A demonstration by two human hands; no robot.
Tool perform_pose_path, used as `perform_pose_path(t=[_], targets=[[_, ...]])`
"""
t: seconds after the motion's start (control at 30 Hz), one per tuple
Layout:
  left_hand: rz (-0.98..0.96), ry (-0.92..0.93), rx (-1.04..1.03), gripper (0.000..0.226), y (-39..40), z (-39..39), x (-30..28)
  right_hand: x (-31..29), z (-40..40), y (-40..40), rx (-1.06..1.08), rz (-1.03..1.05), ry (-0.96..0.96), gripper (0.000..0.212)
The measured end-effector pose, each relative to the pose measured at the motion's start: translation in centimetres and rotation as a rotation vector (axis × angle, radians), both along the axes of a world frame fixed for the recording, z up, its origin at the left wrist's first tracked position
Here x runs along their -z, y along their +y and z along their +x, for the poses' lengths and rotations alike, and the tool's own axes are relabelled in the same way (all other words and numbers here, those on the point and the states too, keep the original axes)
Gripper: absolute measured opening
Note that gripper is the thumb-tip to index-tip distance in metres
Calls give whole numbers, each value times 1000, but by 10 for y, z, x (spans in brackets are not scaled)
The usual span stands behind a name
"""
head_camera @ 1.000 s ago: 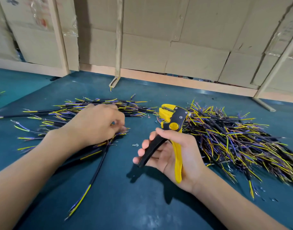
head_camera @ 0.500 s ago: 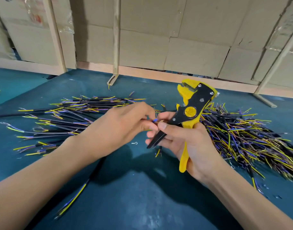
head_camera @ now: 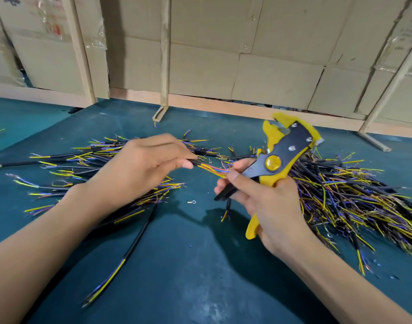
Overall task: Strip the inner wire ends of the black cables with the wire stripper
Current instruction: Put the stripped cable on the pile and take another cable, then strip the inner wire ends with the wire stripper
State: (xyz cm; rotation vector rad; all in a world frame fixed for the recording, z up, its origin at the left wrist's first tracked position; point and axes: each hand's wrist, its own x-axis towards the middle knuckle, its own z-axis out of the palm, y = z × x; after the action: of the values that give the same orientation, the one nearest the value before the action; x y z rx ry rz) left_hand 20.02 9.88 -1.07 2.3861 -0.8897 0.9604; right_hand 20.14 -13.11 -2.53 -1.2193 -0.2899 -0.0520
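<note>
Head view, left hand [head_camera: 139, 167] pinching black cable [head_camera: 196, 163], right hand [head_camera: 268, 202] gripping wire stripper [head_camera: 279, 157]

Even overhead light, soft shadows, blurred edges

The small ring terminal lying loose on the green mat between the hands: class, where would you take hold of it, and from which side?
Pinch the ring terminal by its short barrel end, coming from above: it lies flat on the mat, apart from the cables, offering no raised edge.
</note>
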Motion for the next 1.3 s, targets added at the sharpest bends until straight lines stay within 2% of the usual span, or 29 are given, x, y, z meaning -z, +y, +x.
perform_pose_path(t=[0.1, 0.23, 0.37, 0.53, 0.63, 0.7, 0.9, 1.0, 1.2, 1.3], targets=[[-32, -113, -36, 18, 3, 1, 0, 2, -4, 6, -19, -21, 39, 12], [76, -222, -144, 19, 4, 6, -3, 3, -7, 7, -81, -88, 77, 10], [93, -232, -282, 24, 9, 9, -8, 3, -7, 4, -128, -103, 106, 18], [97, -265, -267, 26, 1, -5, -11, 2, -6, 0, -200, 0, 91, 20], [143, -297, -203, 24, -7, -9, -13, -2, -4, -3, -152, 19, 15, 18], [135, -254, -139, 25, -12, -12, -11, -6, -2, -6, -129, 16, -37, 19], [-190, -13, -8, 18, -31, -16, -1, -13, 0, -12, -97, -19, -148, 22], [-466, 196, 104, 11, -43, -17, 3, -9, -4, -6, -115, -39, -147, 20], [-1108, 693, 300, 15, -58, -13, -3, -4, -9, -1, -151, -122, -105, 21], [-1157, 775, 295, 17, -56, -12, -6, -5, -8, -2, -121, -85, -107, 15]])
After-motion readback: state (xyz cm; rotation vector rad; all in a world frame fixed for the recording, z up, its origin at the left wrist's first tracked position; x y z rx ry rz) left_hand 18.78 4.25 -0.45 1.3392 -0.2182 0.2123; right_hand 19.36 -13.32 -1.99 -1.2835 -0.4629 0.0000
